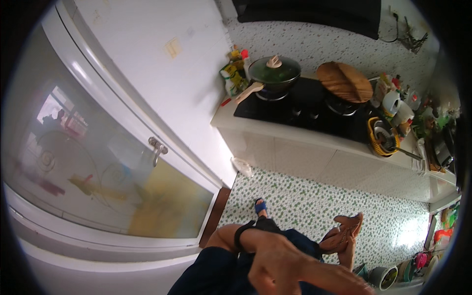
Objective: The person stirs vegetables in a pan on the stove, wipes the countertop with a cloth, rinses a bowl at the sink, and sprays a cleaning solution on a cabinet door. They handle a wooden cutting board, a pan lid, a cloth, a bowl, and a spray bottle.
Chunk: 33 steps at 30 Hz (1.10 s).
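Observation:
My left hand (284, 254), with a dark band on the wrist, is raised close before the camera. Its fingers point to the lower right; the nearest ones blur and run to the picture's bottom rim, so what they may hold is hidden. Lower and to the right, my right hand (348, 243) appears to grip a reddish-brown item (344, 228) with dark stitch-like lines. What this item is, I cannot tell. It hangs over the green-and-white patterned floor (295, 191). A foot in a blue slipper (260, 207) shows below me.
A glass-lidded wok (274, 73) and a pan under a wooden lid (344, 82) stand on the black gas hob (295, 118). At right are a yellow basket (372, 142), bottles (391, 101) and a bucket (385, 276). A frosted-glass door (110, 158) with a metal handle stands at left.

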Each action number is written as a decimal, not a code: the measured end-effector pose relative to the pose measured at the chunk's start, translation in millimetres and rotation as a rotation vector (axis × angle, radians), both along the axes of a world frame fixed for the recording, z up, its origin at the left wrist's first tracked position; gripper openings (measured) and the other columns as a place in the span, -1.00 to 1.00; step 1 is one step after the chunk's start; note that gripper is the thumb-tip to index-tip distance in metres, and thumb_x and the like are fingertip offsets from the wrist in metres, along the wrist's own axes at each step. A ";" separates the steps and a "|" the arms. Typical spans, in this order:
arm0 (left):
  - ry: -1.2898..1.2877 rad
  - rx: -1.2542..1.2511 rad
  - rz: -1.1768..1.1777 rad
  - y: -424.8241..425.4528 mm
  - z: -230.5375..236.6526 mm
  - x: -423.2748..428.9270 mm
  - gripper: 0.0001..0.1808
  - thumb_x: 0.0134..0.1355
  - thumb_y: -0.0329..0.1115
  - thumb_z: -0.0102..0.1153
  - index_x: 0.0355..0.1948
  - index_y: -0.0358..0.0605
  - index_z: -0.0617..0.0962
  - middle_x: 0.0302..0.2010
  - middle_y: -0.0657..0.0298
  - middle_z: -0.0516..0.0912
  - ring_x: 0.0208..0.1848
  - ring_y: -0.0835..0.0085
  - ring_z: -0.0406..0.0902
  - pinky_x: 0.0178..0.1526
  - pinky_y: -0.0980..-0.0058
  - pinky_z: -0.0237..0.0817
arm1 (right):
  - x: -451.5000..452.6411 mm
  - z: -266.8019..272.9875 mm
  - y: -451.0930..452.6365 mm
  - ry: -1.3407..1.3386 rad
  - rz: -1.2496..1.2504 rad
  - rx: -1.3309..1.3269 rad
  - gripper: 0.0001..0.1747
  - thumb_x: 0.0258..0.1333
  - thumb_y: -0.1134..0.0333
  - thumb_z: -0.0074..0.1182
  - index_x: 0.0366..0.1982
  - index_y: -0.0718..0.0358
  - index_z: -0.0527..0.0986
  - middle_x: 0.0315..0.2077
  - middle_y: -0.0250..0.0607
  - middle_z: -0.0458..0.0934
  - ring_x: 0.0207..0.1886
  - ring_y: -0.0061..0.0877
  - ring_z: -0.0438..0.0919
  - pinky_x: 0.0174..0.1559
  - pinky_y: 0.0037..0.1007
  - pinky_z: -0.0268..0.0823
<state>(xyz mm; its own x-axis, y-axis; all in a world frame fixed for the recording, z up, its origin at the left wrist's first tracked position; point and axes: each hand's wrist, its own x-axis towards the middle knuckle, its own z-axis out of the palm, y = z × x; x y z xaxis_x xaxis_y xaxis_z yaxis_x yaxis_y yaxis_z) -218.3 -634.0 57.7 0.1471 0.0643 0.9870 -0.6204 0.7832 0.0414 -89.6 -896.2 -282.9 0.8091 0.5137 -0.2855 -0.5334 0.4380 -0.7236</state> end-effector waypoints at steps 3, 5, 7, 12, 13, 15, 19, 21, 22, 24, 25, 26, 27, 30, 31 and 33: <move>-0.016 -0.014 0.407 -7.0 8.2 3.6 -0.63 0.35 -0.39 -0.02 0.09 0.27 0.61 0.30 -0.26 0.29 0.34 -0.23 0.20 0.26 -0.17 0.08 | -12.7 6.1 5.8 -0.030 0.053 0.057 -0.58 0.32 0.37 -0.08 0.20 0.20 0.31 0.05 -0.22 0.46 0.03 -0.44 0.52 0.04 -0.35 0.42; -0.097 -0.092 0.888 -5.9 14.7 19.0 -0.54 0.31 -0.38 0.06 0.20 0.36 0.48 0.24 -0.13 0.39 0.27 -0.10 0.32 0.21 -0.13 0.16 | -18.3 11.5 18.9 0.001 0.052 0.043 -0.57 0.32 0.37 -0.08 0.20 0.20 0.31 0.06 -0.22 0.46 0.03 -0.44 0.51 0.04 -0.35 0.42; -0.080 -0.282 1.221 -8.2 21.8 31.5 -0.36 0.25 -0.38 0.17 0.30 0.47 0.33 0.15 0.01 0.51 0.17 0.03 0.44 0.15 -0.07 0.27 | -22.4 16.7 34.6 0.031 0.070 0.048 -0.57 0.32 0.37 -0.08 0.20 0.20 0.31 0.06 -0.22 0.46 0.04 -0.44 0.51 0.05 -0.36 0.41; -0.060 -0.005 0.615 11.1 22.8 7.5 -0.58 0.22 -0.33 0.23 0.08 0.11 0.42 0.02 -0.06 0.55 0.11 0.00 0.47 0.15 -0.04 0.32 | -29.6 25.2 64.9 0.071 0.141 0.068 -0.56 0.32 0.37 -0.08 0.21 0.20 0.30 0.07 -0.22 0.45 0.04 -0.45 0.51 0.05 -0.36 0.41; -0.054 0.010 0.621 11.4 23.2 4.0 -0.62 0.22 -0.32 0.23 0.05 0.06 0.44 0.00 -0.05 0.55 0.10 0.01 0.48 0.15 -0.03 0.33 | -30.2 26.2 66.4 0.078 0.141 0.070 -0.56 0.32 0.37 -0.08 0.21 0.20 0.30 0.07 -0.22 0.45 0.05 -0.45 0.50 0.05 -0.36 0.41; 0.003 0.055 0.702 11.4 26.2 -3.6 -0.67 0.22 -0.30 0.22 -0.01 -0.01 0.46 -0.04 -0.01 0.57 0.08 0.05 0.50 0.13 -0.01 0.35 | -30.6 28.1 63.1 0.075 0.126 0.055 -0.56 0.32 0.37 -0.08 0.22 0.20 0.30 0.07 -0.22 0.45 0.05 -0.45 0.50 0.05 -0.36 0.41; 0.165 0.148 0.997 11.5 28.9 -20.3 -0.75 0.22 -0.27 0.24 -0.12 -0.05 0.50 -0.13 0.11 0.61 0.03 0.19 0.55 0.09 0.04 0.40 | -28.3 31.6 43.3 0.077 0.069 0.012 -0.55 0.32 0.37 -0.09 0.22 0.20 0.29 0.07 -0.22 0.44 0.06 -0.45 0.50 0.06 -0.36 0.40; 0.128 0.150 1.233 10.8 25.1 -21.6 -0.79 0.22 -0.24 0.26 -0.19 -0.03 0.53 -0.19 0.25 0.64 -0.01 0.36 0.58 0.06 0.07 0.43 | -27.0 34.1 35.2 0.077 0.034 -0.008 -0.55 0.32 0.38 -0.09 0.23 0.20 0.29 0.08 -0.22 0.44 0.06 -0.45 0.49 0.06 -0.36 0.40; 0.142 0.122 1.311 8.9 24.6 -23.7 -0.82 0.21 -0.23 0.26 -0.23 -0.01 0.55 -0.23 0.32 0.64 -0.04 0.45 0.59 0.04 0.09 0.45 | -26.9 35.8 33.1 0.082 0.021 -0.016 -0.54 0.32 0.38 -0.09 0.23 0.20 0.29 0.08 -0.22 0.44 0.06 -0.45 0.49 0.06 -0.36 0.40; 0.238 0.042 1.400 4.1 26.8 -30.1 -0.87 0.21 -0.22 0.27 -0.31 0.02 0.58 -0.30 0.44 0.65 -0.08 0.61 0.60 0.01 0.11 0.47 | -27.2 41.4 31.7 0.096 0.003 -0.033 -0.54 0.32 0.38 -0.09 0.23 0.20 0.28 0.08 -0.22 0.44 0.07 -0.45 0.49 0.06 -0.37 0.40; 0.241 0.057 1.428 9.8 25.7 -32.2 -0.86 0.24 -0.22 0.21 -0.30 -0.03 0.58 -0.31 0.38 0.65 -0.15 0.57 0.61 -0.05 0.19 0.48 | -26.6 45.7 32.7 0.104 -0.002 -0.039 -0.54 0.32 0.38 -0.09 0.23 0.20 0.28 0.08 -0.22 0.44 0.07 -0.45 0.49 0.06 -0.37 0.40; 0.242 0.131 1.490 18.0 25.2 -36.3 -0.83 0.27 -0.22 0.14 -0.29 -0.08 0.59 -0.32 0.31 0.65 -0.21 0.52 0.61 -0.12 0.27 0.48 | -26.6 50.9 34.7 0.112 0.000 -0.050 -0.54 0.32 0.38 -0.09 0.23 0.20 0.28 0.08 -0.22 0.44 0.07 -0.45 0.49 0.06 -0.37 0.40; 0.220 0.239 1.574 30.7 22.7 -39.0 -0.80 0.29 -0.22 0.08 -0.29 -0.13 0.59 -0.33 0.25 0.66 -0.27 0.47 0.62 -0.18 0.34 0.49 | -24.9 57.0 38.2 0.114 0.008 -0.041 -0.54 0.32 0.38 -0.09 0.24 0.20 0.28 0.09 -0.22 0.44 0.07 -0.45 0.49 0.07 -0.37 0.40; 0.472 0.850 1.671 73.0 -2.3 -45.3 -0.75 0.32 -0.23 0.02 -0.21 -0.20 0.58 -0.33 0.14 0.67 -0.44 0.38 0.62 -0.34 0.47 0.48 | -17.8 83.5 54.0 0.143 0.081 -0.027 -0.46 0.29 0.44 -0.11 0.29 0.24 0.21 0.11 -0.25 0.40 0.14 -0.45 0.43 0.14 -0.39 0.33; 0.702 1.140 1.494 91.4 -19.0 -48.7 -0.76 0.30 -0.25 0.08 -0.14 -0.18 0.58 -0.32 0.15 0.66 -0.48 0.38 0.60 -0.37 0.45 0.46 | -14.8 94.7 61.5 0.156 0.126 -0.005 -0.44 0.24 0.47 -0.11 0.28 0.26 0.20 0.12 -0.25 0.38 0.16 -0.43 0.41 0.16 -0.35 0.32; 0.904 1.098 1.175 121.2 -89.9 9.4 -0.50 0.19 -0.20 0.29 0.13 -0.10 0.50 -0.06 0.14 0.62 -0.46 0.42 0.57 -0.32 0.41 0.47 | -8.3 115.8 84.4 0.109 0.195 0.035 -0.46 0.20 0.50 -0.12 0.24 0.29 0.21 0.01 -0.20 0.47 0.05 -0.41 0.50 0.07 -0.33 0.40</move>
